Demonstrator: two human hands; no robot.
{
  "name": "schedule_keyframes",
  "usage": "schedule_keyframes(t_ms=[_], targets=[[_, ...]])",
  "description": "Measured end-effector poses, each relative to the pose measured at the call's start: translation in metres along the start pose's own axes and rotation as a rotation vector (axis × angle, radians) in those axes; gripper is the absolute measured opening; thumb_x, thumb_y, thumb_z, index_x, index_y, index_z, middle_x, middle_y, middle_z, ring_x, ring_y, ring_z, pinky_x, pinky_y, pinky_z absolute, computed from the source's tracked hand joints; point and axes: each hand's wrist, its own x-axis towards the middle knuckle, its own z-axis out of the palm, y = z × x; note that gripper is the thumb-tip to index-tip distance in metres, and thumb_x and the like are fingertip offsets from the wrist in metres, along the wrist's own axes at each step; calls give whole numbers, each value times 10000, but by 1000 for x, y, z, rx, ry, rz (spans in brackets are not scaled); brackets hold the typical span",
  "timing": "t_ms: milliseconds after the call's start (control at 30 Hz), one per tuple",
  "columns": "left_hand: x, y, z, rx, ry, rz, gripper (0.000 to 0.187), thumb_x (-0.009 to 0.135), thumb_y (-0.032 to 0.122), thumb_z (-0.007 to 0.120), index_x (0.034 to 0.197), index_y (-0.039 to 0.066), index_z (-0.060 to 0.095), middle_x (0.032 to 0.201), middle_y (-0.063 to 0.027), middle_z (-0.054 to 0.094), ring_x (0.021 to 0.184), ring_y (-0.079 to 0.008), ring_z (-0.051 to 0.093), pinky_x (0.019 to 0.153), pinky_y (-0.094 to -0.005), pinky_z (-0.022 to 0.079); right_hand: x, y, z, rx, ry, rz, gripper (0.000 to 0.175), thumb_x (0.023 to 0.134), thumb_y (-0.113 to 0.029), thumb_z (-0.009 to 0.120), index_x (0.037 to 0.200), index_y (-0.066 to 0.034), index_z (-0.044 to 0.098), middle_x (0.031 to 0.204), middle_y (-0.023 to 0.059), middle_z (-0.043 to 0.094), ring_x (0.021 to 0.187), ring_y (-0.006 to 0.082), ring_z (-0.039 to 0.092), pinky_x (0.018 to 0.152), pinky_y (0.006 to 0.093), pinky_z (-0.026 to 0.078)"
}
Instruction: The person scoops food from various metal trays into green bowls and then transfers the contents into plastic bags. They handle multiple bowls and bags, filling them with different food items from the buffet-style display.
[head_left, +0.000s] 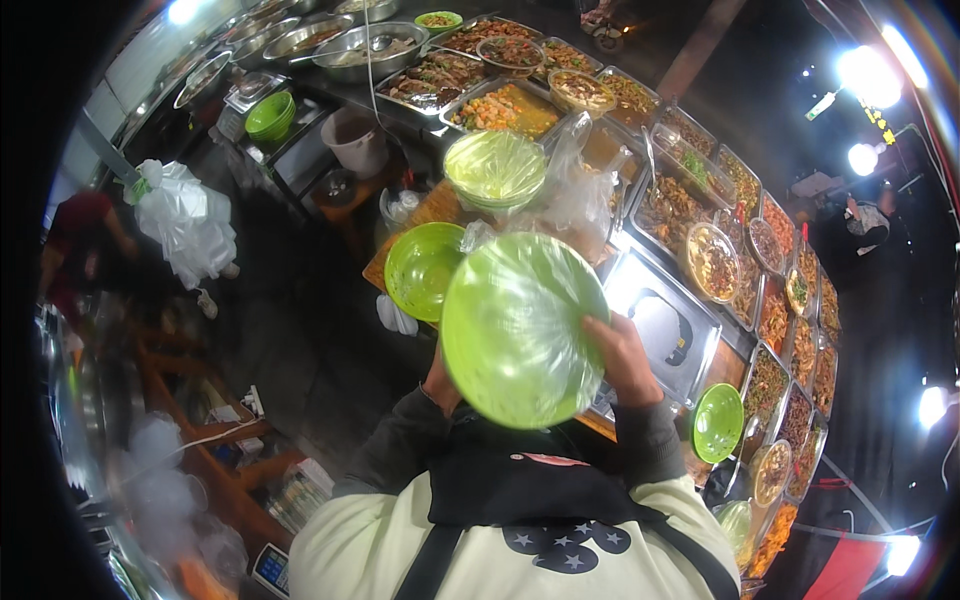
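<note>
Between my two hands is a green bowl (517, 330) covered with clear plastic film, its round face turned up toward me. My right hand (628, 364) grips the bowl's right rim, thumb over the film. On the other side, my left hand (442, 381) is at the lower left edge, its fingers hidden behind the bowl. Just beyond, an uncovered green bowl (426, 271) stands on the wooden board (375, 276). Behind it is a stack of green bowls (495, 169) topped with plastic film. Crumpled clear plastic bags (574, 191) lie beside that stack.
Metal trays of cooked food (667, 195) curve along the right. An upright metal tray (664, 322) and another green bowl (718, 422) are near my right arm. White bags (184, 221) hang at left, near a person (82, 240). A bucket (355, 139) stands farther back.
</note>
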Motion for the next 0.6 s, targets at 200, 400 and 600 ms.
schedule_keyframes(t_ms=[200, 400, 600], targets=[[-19, 11, -13, 565, 120, -65, 137, 977, 108, 542, 1064, 8, 577, 784, -17, 576, 668, -92, 542, 592, -219, 416, 118, -14, 35, 12, 103, -353, 233, 937, -103, 509, 1073, 69, 587, 906, 123, 639, 798, 213, 650, 621, 335, 549], [-40, 25, -34, 596, 69, -156, 166, 989, 134, 541, 1084, 7, 591, 813, -14, 594, 701, -78, 564, 622, -197, 430, 247, 0, 74, 355, 276, -15, 238, 930, -95, 488, 1047, 97, 565, 901, 162, 603, 721, 253, 622, 610, 348, 546], [-34, 33, -47, 636, 95, -218, 168, 997, 131, 522, 1083, 5, 593, 800, -18, 603, 689, -85, 567, 612, -189, 428, 209, 39, 58, 104, 309, -280, 269, 953, -60, 480, 1181, 78, 519, 1010, 171, 618, 817, 264, 676, 686, 345, 571]])
